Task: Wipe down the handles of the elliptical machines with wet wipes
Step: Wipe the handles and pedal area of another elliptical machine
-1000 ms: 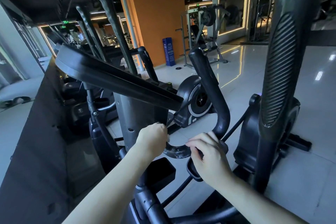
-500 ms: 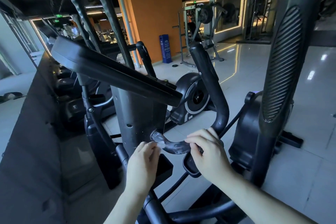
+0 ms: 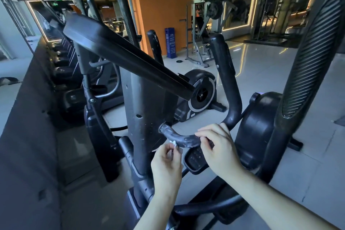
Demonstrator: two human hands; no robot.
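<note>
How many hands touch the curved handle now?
1. The right hand grips the curved handle. The left hand pinches a white wipe just below it, contact unclear.

Open gap inside the curved black fixed handlebar [image 3: 188,139] – slanted black console panel [image 3: 127,58] overhead, grey centre post [image 3: 143,110] left, ribbed black moving arm [image 3: 306,73] right.

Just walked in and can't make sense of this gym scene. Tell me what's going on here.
A person is cleaning an elliptical machine. Their left hand pinches a small white wipe just under the curved handle, near where it meets the centre column. Their right hand grips the same handle further along the bend. The stretch of handle between the hands looks smeared and whitish. The tall ribbed handle on the right is untouched.
</note>
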